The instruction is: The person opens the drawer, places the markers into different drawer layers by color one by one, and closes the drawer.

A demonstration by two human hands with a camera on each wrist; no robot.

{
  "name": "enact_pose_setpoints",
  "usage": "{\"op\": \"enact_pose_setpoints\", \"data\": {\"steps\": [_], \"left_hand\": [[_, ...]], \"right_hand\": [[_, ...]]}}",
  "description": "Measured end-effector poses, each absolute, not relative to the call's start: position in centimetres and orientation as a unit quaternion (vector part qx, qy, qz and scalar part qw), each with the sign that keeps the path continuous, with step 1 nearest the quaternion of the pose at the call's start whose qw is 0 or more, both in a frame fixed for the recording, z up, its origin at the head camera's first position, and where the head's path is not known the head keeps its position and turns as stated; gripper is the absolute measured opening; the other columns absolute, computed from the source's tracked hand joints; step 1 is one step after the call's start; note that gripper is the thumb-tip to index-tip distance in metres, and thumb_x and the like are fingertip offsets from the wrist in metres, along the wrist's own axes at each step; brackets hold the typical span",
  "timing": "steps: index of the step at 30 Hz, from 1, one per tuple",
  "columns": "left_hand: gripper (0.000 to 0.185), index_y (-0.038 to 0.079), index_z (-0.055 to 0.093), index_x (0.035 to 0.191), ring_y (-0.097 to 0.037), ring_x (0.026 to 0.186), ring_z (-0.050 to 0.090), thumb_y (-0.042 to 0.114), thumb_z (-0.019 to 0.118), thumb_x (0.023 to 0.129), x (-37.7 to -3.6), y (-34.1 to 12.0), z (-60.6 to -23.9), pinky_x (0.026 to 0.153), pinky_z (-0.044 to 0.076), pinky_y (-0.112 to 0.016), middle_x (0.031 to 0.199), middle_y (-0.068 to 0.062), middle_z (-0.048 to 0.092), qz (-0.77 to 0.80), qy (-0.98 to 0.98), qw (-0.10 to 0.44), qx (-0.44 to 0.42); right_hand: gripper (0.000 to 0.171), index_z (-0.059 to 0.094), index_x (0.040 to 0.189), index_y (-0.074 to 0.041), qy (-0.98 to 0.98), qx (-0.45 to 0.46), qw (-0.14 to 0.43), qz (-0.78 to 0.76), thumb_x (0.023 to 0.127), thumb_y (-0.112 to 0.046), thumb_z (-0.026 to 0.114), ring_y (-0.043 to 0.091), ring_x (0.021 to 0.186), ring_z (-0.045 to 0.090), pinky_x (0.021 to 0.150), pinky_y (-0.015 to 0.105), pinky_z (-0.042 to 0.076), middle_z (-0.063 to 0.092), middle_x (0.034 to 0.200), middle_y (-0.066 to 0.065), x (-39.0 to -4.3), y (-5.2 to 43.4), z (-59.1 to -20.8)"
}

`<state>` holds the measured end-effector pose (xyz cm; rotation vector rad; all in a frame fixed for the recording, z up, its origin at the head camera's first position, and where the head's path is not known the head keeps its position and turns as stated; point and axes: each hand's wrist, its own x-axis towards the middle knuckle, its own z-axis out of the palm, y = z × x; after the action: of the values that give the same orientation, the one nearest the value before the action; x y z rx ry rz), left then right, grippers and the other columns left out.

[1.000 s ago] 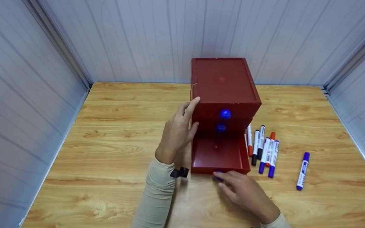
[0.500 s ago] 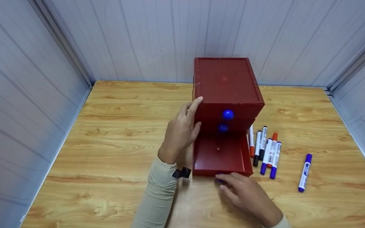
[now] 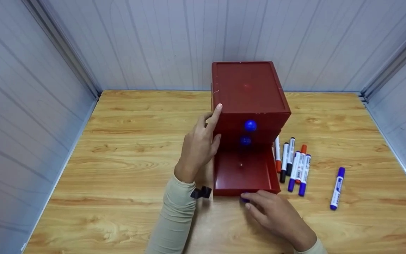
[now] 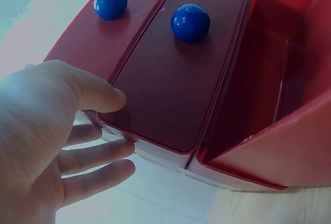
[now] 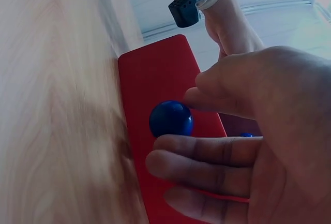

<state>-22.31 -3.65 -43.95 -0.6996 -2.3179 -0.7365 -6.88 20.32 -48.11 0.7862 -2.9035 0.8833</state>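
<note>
Red drawer cabinet [image 3: 250,93] stands mid-table against the back wall; its bottom drawer [image 3: 242,173] projects toward the front edge, flanked by the left hand [image 3: 198,146] and right hand [image 3: 271,211]. Markers [image 3: 292,162] crowd its right side. The table [image 3: 118,158] lies open toward the left edge and front-right corner.

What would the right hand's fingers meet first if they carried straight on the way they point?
The right hand points at the blue knob on the open bottom drawer; its fingers flank it already, probably touching, and the drawer front sits just behind.
</note>
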Motion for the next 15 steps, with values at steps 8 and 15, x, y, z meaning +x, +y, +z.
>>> {"op": "enact_pose_setpoints", "data": {"steps": [8, 15], "left_hand": [[0.083, 0.026, 0.027, 0.157, -0.026, 0.076, 0.060, 0.010, 0.071, 0.088, -22.1, -3.5, -43.9, 0.055, 0.052, -0.037, 0.129, -0.015, 0.056, -0.286, -0.874, 0.295, -0.260], [0.083, 0.027, 0.027, 0.156, -0.026, 0.078, 0.060, 0.010, 0.071, 0.088, -22.1, -3.3, -44.1, 0.055, 0.052, -0.036, 0.128, -0.016, 0.057, -0.293, -0.873, 0.294, -0.257]], "right_hand": [[0.024, 0.075, 0.114, -0.015, -0.881, 0.288, 0.140, 0.349, 0.091, -0.008, 0.072, -0.001, 0.070, 0.051, 0.060, 0.016, 0.044, 0.065, 0.092, -0.015, -6.9, 20.5, -47.7], [0.026, 0.076, 0.111, -0.014, -0.880, 0.267, 0.204, 0.335, 0.088, -0.001, 0.071, 0.000, 0.070, 0.055, 0.061, 0.014, 0.043, 0.070, 0.093, -0.009, -7.6, 22.7, -46.4]]}}
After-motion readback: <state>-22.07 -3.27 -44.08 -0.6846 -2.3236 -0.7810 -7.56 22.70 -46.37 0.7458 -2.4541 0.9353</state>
